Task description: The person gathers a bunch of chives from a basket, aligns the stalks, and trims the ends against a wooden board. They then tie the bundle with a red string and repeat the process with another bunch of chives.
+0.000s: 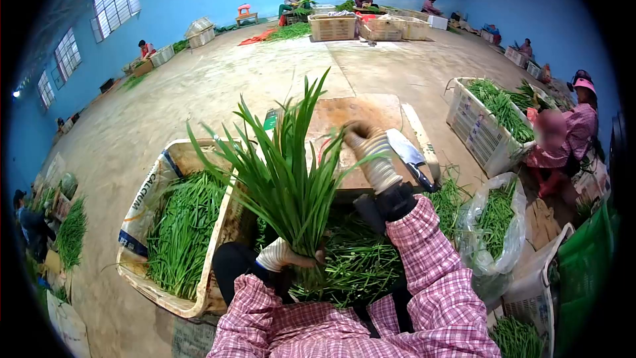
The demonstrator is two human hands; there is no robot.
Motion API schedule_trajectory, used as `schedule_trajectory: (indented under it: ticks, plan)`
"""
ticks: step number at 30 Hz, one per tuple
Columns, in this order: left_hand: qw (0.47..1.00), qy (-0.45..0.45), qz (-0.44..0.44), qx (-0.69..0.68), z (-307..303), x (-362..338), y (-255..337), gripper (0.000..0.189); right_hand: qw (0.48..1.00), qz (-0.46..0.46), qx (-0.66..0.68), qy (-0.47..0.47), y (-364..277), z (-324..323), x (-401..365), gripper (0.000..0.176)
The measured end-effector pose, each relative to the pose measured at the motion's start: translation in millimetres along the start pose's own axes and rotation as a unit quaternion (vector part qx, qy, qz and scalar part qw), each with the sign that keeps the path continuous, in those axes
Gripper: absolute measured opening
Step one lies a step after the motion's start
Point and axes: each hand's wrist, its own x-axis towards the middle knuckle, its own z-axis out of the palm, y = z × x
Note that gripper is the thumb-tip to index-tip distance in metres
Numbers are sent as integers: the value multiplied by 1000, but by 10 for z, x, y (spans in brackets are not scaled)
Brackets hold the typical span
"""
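Green leaf bunch (pixel 285 185) stands clamped in my left hand (pixel 281 255); my right hand (pixel 372 158) meets its tips, grip unclear, beside the cleaver (pixel 405 151).

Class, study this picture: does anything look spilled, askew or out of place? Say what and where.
Nothing looks damaged. Loose green stalks lie strewn on the floor between the chopping board and the plastic bag, outside any crate. The cleaver rests slanted near the board's edge, beside the right hand.
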Motion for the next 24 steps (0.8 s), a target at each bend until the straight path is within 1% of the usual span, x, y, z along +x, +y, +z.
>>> schedule_trajectory:
  ticks: [1,2,3,5,6,7,9,10,11,13,14,15,16,17,19,21,22,23,24]
  plan:
    - [1000,13,-3,8,-10,7,1,79,998,3,-45,38,-120,-101,35,15]
    - [1000,3,-6,7,-15,14,22,74,996,-27,-39,76,-141,-203,114,14]
    - [999,41,-7,7,-7,-9,52,74,991,-56,-35,114,-170,-324,188,14]
    - [993,115,-7,6,42,-61,119,75,989,2,-50,137,-428,-668,266,15]
    - [988,144,-10,-52,90,-50,148,73,987,-17,-23,159,-524,-794,291,18]
    - [985,162,-24,-57,129,-42,238,73,983,-27,-36,176,-629,-951,309,18]
    - [977,184,36,-100,3,-28,125,71,970,-38,58,231,-828,-1150,289,19]
    - [969,209,99,-89,-57,-20,69,68,969,-44,84,229,-851,-1328,307,19]
    - [962,225,113,-105,-151,-31,78,66,967,-65,96,227,-854,-1476,286,18]
    - [924,254,169,-228,-187,-1,119,60,963,-104,120,220,-912,-1699,210,16]
    - [912,233,196,-276,-312,6,52,56,966,-115,137,187,-935,-1776,142,14]
    - [895,214,222,-322,-307,39,90,51,968,-119,139,169,-936,-1808,77,14]
    - [884,197,204,-372,-268,-6,125,38,971,-120,143,151,-918,-1816,15,13]
    - [877,183,195,-399,-220,-28,167,44,973,-121,149,131,-881,-1814,-47,13]
    - [864,192,233,-403,-265,5,59,44,975,-131,131,121,-751,-1781,-153,14]
    - [882,195,241,-355,-282,22,27,44,977,-155,106,103,-635,-1704,-271,16]
    - [881,166,246,-369,-161,23,144,46,980,-164,82,83,-589,-1665,-341,17]
    - [880,106,213,-412,-321,35,23,44,985,-158,26,58,-527,-1735,-394,15]
    - [888,153,205,-382,-338,38,48,40,990,-109,-53,67,-636,-1639,-550,14]
